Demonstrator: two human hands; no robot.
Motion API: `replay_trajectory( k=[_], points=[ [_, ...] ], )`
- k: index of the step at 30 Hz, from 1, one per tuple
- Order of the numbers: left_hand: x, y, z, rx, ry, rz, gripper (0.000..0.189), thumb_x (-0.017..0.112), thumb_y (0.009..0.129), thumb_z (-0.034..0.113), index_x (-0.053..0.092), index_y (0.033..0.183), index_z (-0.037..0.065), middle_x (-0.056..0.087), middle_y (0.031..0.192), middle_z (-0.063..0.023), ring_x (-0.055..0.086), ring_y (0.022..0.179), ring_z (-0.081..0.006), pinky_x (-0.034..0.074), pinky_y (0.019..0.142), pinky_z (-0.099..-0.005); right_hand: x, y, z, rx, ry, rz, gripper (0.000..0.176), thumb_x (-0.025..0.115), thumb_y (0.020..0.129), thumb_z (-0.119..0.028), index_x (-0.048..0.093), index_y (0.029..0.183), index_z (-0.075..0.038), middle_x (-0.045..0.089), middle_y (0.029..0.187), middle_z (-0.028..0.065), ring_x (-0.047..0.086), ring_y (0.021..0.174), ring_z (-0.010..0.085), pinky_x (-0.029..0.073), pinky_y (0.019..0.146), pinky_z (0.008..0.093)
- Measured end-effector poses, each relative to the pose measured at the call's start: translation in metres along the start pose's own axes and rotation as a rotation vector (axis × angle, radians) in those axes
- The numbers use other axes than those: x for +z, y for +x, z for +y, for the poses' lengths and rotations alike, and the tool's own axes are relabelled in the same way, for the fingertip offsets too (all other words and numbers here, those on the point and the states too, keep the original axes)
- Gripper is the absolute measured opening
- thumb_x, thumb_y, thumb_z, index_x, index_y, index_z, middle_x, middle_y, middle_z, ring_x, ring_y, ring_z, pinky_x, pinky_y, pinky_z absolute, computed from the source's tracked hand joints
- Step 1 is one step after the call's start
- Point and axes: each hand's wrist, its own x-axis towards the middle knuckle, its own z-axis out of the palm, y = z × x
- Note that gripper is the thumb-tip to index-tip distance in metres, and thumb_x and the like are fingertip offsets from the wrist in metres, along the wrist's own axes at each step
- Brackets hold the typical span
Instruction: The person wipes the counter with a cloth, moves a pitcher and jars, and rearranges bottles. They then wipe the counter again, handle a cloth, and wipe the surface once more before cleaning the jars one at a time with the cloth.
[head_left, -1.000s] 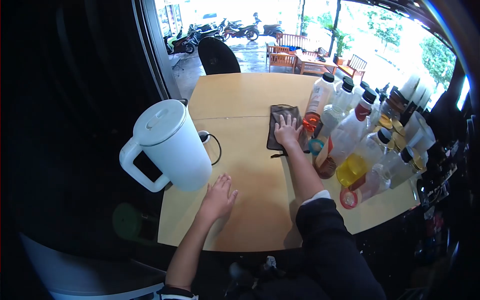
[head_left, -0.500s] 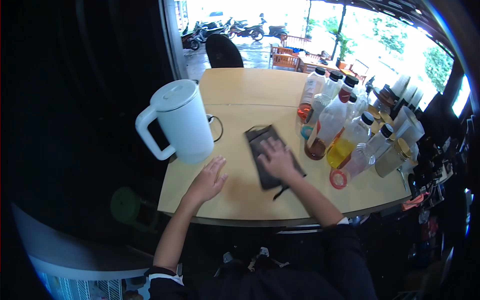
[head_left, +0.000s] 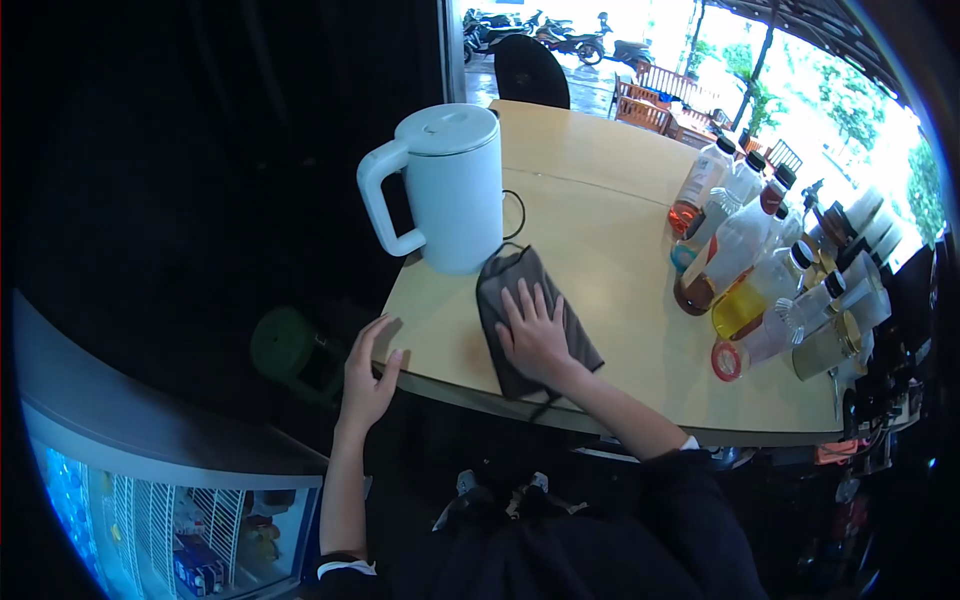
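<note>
A dark grey folded cloth (head_left: 512,300) with thin cords at its ends lies flat near the table's front edge. My right hand (head_left: 538,335) rests palm down on it, its fingers spread and straight. At the table's front left corner is my left hand (head_left: 372,375), open, thumb apart from the fingers and holding nothing. Behind the cloth and to the left stands a large white lidded pitcher (head_left: 455,195), its handle turned left. The cloth's far end comes close to the pitcher's base.
Several bottles stand along the table's right side, among them one with yellow liquid (head_left: 745,300) and a jar with a gold lid (head_left: 830,345). A green stool (head_left: 285,340) is on the floor at left. A glass-front cooler (head_left: 200,530) sits lower left.
My right hand and the cloth have moved left, nearer the pitcher and the table's front edge. My left hand has shifted left to the table corner. The view has turned left.
</note>
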Motion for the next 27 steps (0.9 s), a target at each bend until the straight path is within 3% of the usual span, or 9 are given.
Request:
replay_trajectory(
  k=[6, 10, 12, 13, 18, 20, 23, 25, 27],
  points=[
    [0.010, -0.001, -0.007, -0.052, -0.213, 0.238, 0.035, 0.054, 0.089, 0.007, 0.049, 0.123, 0.000, 0.055, 0.122, -0.0145, 0.054, 0.111, -0.0240, 0.043, 0.094, -0.0335, 0.014, 0.041, -0.068, -0.121, 0.019, -0.063, 0.056, 0.039, 0.093, -0.038, 0.035, 0.140, -0.007, 0.024, 0.148, 0.0194, 0.022, 0.137, 0.0391, 0.014, 0.104, 0.0653],
    [0.040, 0.008, 0.010, 0.043, -0.321, 0.273, 0.036, 0.054, 0.088, 0.005, 0.049, 0.122, -0.001, 0.055, 0.121, -0.0152, 0.055, 0.109, -0.0230, 0.043, 0.093, -0.0340, 0.013, 0.048, -0.106, -0.530, 0.022, -0.261, 0.048, 0.041, 0.089, -0.035, 0.053, 0.124, -0.004, 0.041, 0.138, 0.0161, 0.030, 0.132, 0.0373, 0.016, 0.105, 0.0640],
    [0.051, 0.015, 0.018, 0.056, -0.324, 0.212, 0.036, 0.053, 0.087, 0.005, 0.049, 0.122, -0.002, 0.056, 0.119, -0.0157, 0.055, 0.109, -0.0225, 0.043, 0.092, -0.0340, 0.020, 0.025, -0.096, -0.663, 0.280, -0.015, 0.045, 0.043, 0.088, -0.035, 0.058, 0.117, -0.005, 0.047, 0.134, 0.0150, 0.033, 0.131, 0.0342, 0.017, 0.107, 0.0613],
    [0.057, 0.018, 0.020, 0.075, -0.345, 0.194, 0.035, 0.053, 0.087, 0.004, 0.049, 0.121, -0.002, 0.056, 0.118, -0.0156, 0.055, 0.109, -0.0225, 0.043, 0.092, -0.0338, 0.014, 0.011, -0.082, -0.658, 0.237, -0.134, 0.046, 0.046, 0.088, -0.039, 0.056, 0.121, -0.009, 0.044, 0.137, 0.0137, 0.034, 0.132, 0.0316, 0.017, 0.109, 0.0582],
    [0.092, 0.034, 0.043, 0.093, -0.425, 0.081, 0.035, 0.053, 0.087, 0.004, 0.049, 0.121, -0.001, 0.057, 0.116, -0.0144, 0.054, 0.110, -0.0237, 0.042, 0.093, -0.0351, -0.032, -0.042, 0.028, -0.313, 0.269, 0.017, 0.054, 0.050, 0.087, -0.048, 0.049, 0.130, -0.016, 0.040, 0.140, 0.0138, 0.032, 0.133, 0.0313, 0.017, 0.109, 0.0572],
    [0.104, 0.041, 0.053, 0.119, -0.401, 0.041, 0.037, 0.054, 0.086, 0.005, 0.048, 0.122, 0.000, 0.053, 0.122, -0.0143, 0.050, 0.115, -0.0266, 0.040, 0.096, -0.0376, -0.049, -0.060, 0.079, 0.019, 0.121, 0.053, 0.057, 0.046, 0.088, -0.051, 0.046, 0.134, -0.016, 0.037, 0.143, 0.0141, 0.029, 0.135, 0.0318, 0.016, 0.109, 0.0574],
    [0.121, 0.067, 0.052, 0.262, -0.264, 0.220, 0.049, 0.056, 0.086, 0.008, 0.038, 0.131, 0.001, 0.040, 0.134, -0.0156, 0.040, 0.125, -0.0284, 0.034, 0.102, -0.0419, -0.050, -0.098, 0.129, 0.317, -0.049, 0.142, 0.061, 0.044, 0.089, -0.052, 0.041, 0.138, -0.017, 0.033, 0.146, 0.0140, 0.026, 0.137, 0.0327, 0.015, 0.109, 0.0578],
    [0.124, 0.085, 0.046, 0.164, -0.201, 0.551, 0.063, 0.058, 0.087, 0.012, 0.025, 0.139, 0.003, 0.025, 0.142, -0.0152, 0.027, 0.133, -0.0297, 0.027, 0.107, -0.0463, -0.062, -0.127, 0.130, 0.423, -0.064, 0.087, 0.062, 0.044, 0.089, -0.052, 0.037, 0.140, -0.017, 0.030, 0.148, 0.0134, 0.027, 0.136, 0.0332, 0.014, 0.109, 0.0580],
    [0.126, 0.091, 0.043, 0.139, -0.193, 0.507, 0.066, 0.059, 0.087, 0.013, 0.021, 0.140, 0.003, 0.023, 0.143, -0.0150, 0.025, 0.134, -0.0302, 0.025, 0.108, -0.0474, -0.069, -0.153, 0.131, 0.458, -0.078, 0.086, 0.062, 0.043, 0.090, -0.052, 0.036, 0.141, -0.017, 0.029, 0.148, 0.0134, 0.027, 0.136, 0.0332, 0.014, 0.109, 0.0581]
  ],
)
